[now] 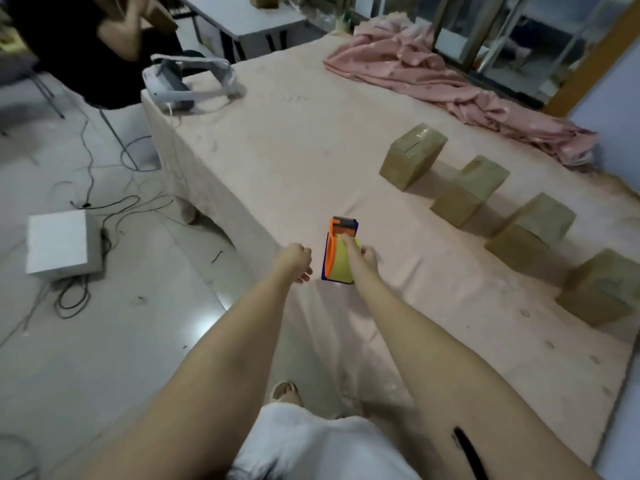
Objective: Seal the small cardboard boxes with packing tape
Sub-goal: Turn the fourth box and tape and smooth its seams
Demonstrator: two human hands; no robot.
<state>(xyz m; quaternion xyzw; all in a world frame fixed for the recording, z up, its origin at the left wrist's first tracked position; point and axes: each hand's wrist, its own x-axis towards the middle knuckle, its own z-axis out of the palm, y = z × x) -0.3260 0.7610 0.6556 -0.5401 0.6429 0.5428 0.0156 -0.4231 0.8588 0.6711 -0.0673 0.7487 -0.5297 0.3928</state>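
A tape dispenser (338, 249) with an orange and blue frame and a yellowish tape roll lies on the pink-covered table (294, 150) near its left edge. My right hand (362, 256) grips the roll from the right side. My left hand (298, 263) hovers just left of the dispenser, fingers loosely curled, holding nothing. Several small brown cardboard boxes stand in a diagonal row on the right: the farthest box (412, 159), a second box (469, 190), a third box (530, 230) and the nearest box (601, 287).
A crumpled pink cloth (450, 74) lies along the far right of the table. A white headset (187, 83) sits at the far left corner, a person behind it. On the floor left stand a white box (60, 244) and loose cables.
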